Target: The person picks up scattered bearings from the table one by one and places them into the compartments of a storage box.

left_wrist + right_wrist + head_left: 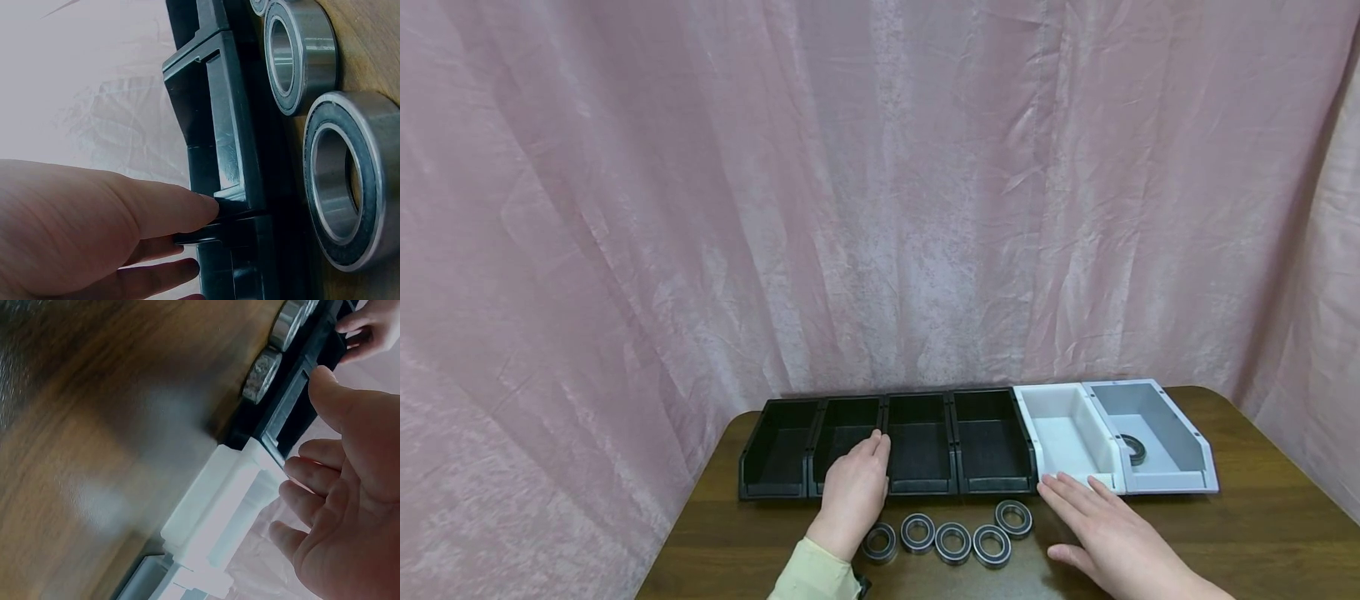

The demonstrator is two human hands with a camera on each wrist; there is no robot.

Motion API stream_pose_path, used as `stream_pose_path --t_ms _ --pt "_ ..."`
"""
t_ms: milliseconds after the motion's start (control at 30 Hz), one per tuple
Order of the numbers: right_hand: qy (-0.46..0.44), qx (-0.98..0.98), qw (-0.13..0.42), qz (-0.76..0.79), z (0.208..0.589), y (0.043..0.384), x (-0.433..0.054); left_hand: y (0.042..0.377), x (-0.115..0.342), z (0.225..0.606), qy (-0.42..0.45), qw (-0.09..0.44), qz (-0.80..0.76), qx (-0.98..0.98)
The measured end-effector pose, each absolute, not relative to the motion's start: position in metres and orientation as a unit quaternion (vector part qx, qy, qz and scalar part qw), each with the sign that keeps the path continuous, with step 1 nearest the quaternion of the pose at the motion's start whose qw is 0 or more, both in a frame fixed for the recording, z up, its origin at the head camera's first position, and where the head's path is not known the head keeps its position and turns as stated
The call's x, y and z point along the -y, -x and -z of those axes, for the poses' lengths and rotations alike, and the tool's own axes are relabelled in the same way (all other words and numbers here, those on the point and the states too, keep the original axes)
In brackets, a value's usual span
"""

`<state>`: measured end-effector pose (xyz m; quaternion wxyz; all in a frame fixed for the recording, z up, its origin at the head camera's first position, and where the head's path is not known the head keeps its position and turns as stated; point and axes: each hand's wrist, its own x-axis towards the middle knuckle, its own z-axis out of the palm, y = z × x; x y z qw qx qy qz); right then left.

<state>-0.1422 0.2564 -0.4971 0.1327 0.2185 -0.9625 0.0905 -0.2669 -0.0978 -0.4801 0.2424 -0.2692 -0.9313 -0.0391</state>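
Observation:
Several ball bearings [953,543] lie flat on the wooden table in front of a row of bins. My left hand [855,492] is over the front of the second black bin [847,425] and the third black bin [919,442], fingers extended; its thumb [181,209] overlaps their front rims in the left wrist view, and contact is unclear. My right hand [1101,529], fingers spread and holding nothing, is at the front edge of the white bin [1067,433]. Another bearing [1133,450] lies inside the light grey bin [1172,479] at the right end.
More black bins flank the middle pair, one on the far left [778,450] and one beside the white bin [994,442]. Pink curtains [880,200] hang behind the wooden table [1277,517].

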Motion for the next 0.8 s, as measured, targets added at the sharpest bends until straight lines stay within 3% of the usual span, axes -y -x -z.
stream_pose_path --t_ms 100,267,800 --pt "-0.213 0.969 0.081 -0.099 0.496 0.143 -0.254 0.269 0.098 0.482 0.271 0.242 0.039 0.931" --pt "-0.219 0.97 0.051 -0.094 0.496 0.144 -0.249 0.267 0.098 0.48 0.268 0.235 0.037 0.934" --pt "-0.269 0.958 0.081 -0.06 0.508 0.144 -0.247 0.264 0.097 0.478 0.266 0.234 0.043 0.934"
